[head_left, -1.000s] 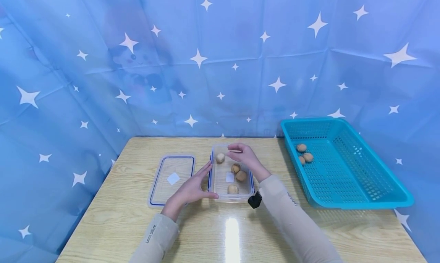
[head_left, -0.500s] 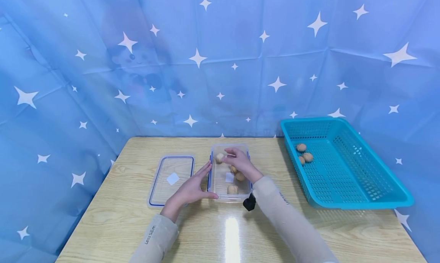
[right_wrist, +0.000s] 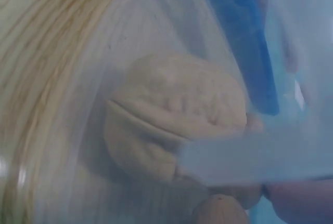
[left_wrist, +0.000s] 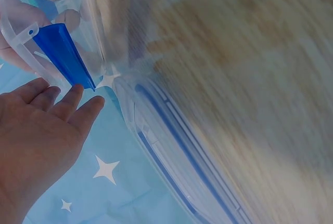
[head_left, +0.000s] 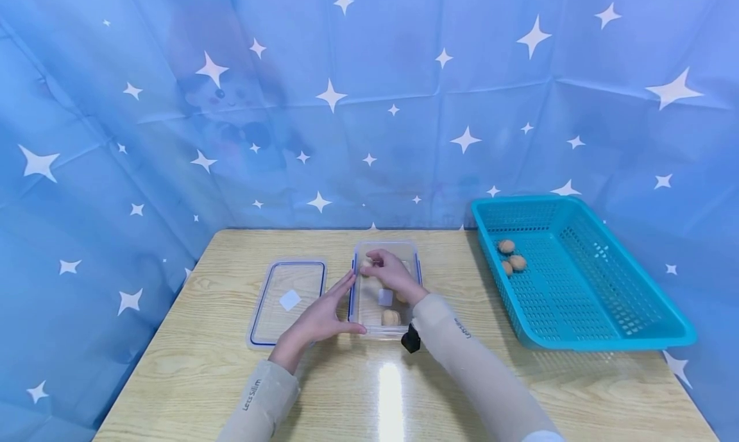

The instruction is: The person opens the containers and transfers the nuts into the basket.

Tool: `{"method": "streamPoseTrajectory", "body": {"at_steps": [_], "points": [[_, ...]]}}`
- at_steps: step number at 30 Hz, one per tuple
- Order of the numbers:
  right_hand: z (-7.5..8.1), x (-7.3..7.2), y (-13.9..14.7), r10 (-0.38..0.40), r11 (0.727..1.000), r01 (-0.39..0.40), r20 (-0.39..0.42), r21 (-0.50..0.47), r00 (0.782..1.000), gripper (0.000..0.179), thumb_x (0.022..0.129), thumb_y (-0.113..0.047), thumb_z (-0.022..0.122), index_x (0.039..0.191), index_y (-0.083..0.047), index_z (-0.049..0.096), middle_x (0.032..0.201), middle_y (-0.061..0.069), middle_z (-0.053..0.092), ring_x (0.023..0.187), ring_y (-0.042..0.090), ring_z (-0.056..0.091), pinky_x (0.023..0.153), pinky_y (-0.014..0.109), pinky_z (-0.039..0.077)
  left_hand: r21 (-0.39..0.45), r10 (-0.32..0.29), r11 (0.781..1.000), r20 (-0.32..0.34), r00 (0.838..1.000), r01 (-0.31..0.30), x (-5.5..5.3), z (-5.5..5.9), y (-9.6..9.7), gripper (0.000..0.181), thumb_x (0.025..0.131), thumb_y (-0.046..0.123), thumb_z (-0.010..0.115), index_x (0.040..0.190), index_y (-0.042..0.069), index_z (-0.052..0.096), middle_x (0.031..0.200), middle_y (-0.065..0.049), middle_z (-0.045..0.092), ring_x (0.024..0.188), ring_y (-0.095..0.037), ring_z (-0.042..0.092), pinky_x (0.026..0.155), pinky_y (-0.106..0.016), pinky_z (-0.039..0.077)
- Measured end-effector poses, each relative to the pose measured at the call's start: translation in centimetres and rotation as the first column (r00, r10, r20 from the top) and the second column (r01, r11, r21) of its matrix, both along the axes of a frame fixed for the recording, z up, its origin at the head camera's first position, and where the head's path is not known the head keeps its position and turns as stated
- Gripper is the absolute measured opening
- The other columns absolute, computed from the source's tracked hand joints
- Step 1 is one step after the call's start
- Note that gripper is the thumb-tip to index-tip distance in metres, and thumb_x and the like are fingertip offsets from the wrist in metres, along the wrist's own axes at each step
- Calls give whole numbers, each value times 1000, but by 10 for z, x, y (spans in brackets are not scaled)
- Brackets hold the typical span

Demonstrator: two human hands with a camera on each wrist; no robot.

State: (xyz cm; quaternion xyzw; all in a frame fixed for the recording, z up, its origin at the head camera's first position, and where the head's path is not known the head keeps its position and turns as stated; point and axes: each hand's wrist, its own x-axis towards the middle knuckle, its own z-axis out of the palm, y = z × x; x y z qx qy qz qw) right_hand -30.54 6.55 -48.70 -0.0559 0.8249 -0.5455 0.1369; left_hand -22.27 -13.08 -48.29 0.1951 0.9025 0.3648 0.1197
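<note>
A clear plastic food container point(head_left: 369, 304) with blue side clips stands mid-table, several walnuts inside. My right hand point(head_left: 392, 274) reaches into it, thumb and fingers around a walnut point(head_left: 365, 266) near the far left corner. Another walnut point(head_left: 390, 317) lies at the near end; others are mostly hidden under the right hand. Filling the right wrist view is a blurred walnut point(right_wrist: 171, 115), partly behind a pale strip. Against the container's left side rests my left hand point(head_left: 320, 317), its fingers extended beside a blue clip point(left_wrist: 65, 52) in the left wrist view.
Left of the container lies its clear lid point(head_left: 297, 323) with a blue seal and a white label. On the right stands a turquoise perforated basket point(head_left: 577, 288), holding a few walnuts point(head_left: 518, 262) at its left side. A starry blue curtain hangs behind the table.
My right hand has moved left and lower inside the container, from above its far right part to the walnut in the far left corner. The left hand has stayed still.
</note>
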Motion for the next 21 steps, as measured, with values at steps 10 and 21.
{"method": "streamPoseTrajectory", "body": {"at_steps": [10, 21], "points": [[0, 6, 1, 182, 973, -185, 34, 135, 983, 49, 87, -11, 73, 133, 0, 60, 131, 17, 64, 123, 34, 59, 107, 47, 50, 11, -5, 1000, 0, 1000, 5, 0, 0, 0, 111, 75, 46, 84, 160, 16, 20, 170, 0, 11, 153, -34, 21, 121, -57, 31], [1, 13, 6, 263, 965, -262, 197, -30, 945, 54, 80, 5, 74, 131, 5, 58, 130, 21, 62, 92, 19, 65, 81, 32, 62, -1, 14, 1000, 8, 1000, -14, 0, 1, 0, 110, 75, 44, 85, 160, 18, 20, 169, 2, 11, 152, -36, 24, 119, -58, 32]]}}
